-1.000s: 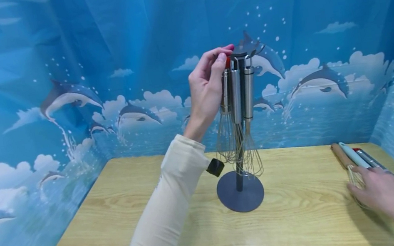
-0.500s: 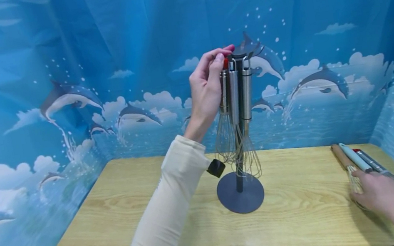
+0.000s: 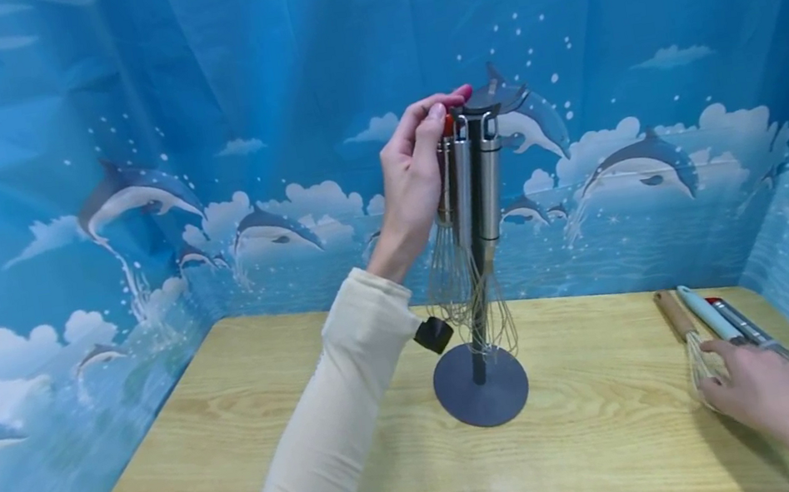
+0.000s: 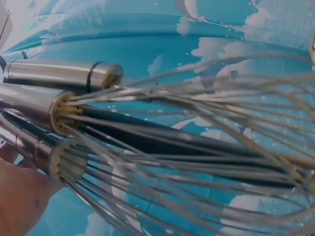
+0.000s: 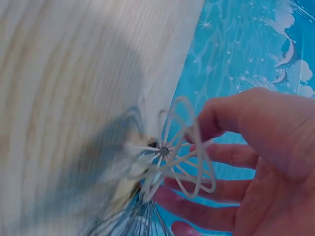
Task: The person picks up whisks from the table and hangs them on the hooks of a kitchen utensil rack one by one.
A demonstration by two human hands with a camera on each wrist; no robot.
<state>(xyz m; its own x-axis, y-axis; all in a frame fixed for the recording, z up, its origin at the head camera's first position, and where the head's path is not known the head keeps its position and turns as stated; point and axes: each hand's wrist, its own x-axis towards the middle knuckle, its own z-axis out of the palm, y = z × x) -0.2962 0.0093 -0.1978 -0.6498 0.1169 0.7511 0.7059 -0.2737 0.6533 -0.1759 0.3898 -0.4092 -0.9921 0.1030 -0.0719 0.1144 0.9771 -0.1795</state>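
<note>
Looked booth-like and screened-off, was walled on three sides by blue dolphin-print sheeting point(image 3: 306, 48), held a wood-grain surface point(image 3: 607, 409).

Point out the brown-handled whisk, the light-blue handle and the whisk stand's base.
Brown-handled whisk point(image 3: 674, 316): head view, on its handle.
Light-blue handle point(image 3: 709, 314): head view, midway along it.
Whisk stand's base point(image 3: 484, 401): head view, flat top surface.

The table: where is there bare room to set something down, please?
Free: between the left edge of the table and the left sleeve; also between the stand and the right hand. Crowded: the right side, where whisks lie by that hand.
</note>
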